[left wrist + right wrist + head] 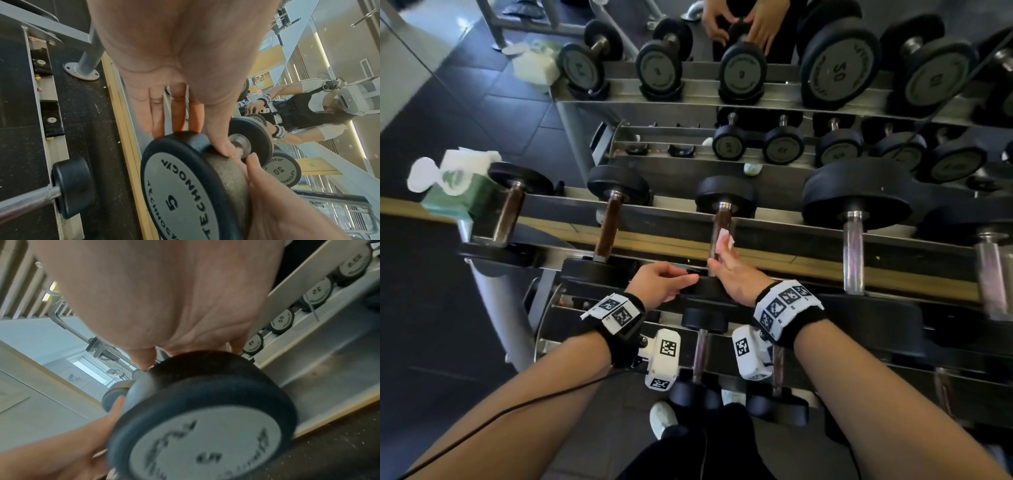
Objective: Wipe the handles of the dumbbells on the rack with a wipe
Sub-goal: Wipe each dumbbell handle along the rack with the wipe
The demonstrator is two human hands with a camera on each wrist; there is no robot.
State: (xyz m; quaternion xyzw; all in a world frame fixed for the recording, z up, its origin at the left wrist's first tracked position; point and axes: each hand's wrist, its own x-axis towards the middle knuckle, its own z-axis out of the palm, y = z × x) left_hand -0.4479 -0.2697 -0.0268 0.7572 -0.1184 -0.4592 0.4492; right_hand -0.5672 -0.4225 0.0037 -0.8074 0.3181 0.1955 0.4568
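The right hand [736, 279] is holding the wipe [724, 241] against the handle [722, 219] of the 5 dumbbell [726, 195] on the rack [671, 212]. The left hand [659, 284] is gripping its near head. Neighbours [607, 222] are flanking it closely, and a tissue box [458, 192] is sitting at the rack's left end. In the right wrist view, the near head is hiding the right fingers.

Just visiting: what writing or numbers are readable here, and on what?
"TECHNOGY" (partly hidden) and "5": near end cap of the held dumbbell.
"20": small cap beyond it.
"50", as it reads in the mirror: large cap up top.
"15": low cap in the right-wrist view.
"25": higher cap, two along from it.
Remaining caps: too blurred.
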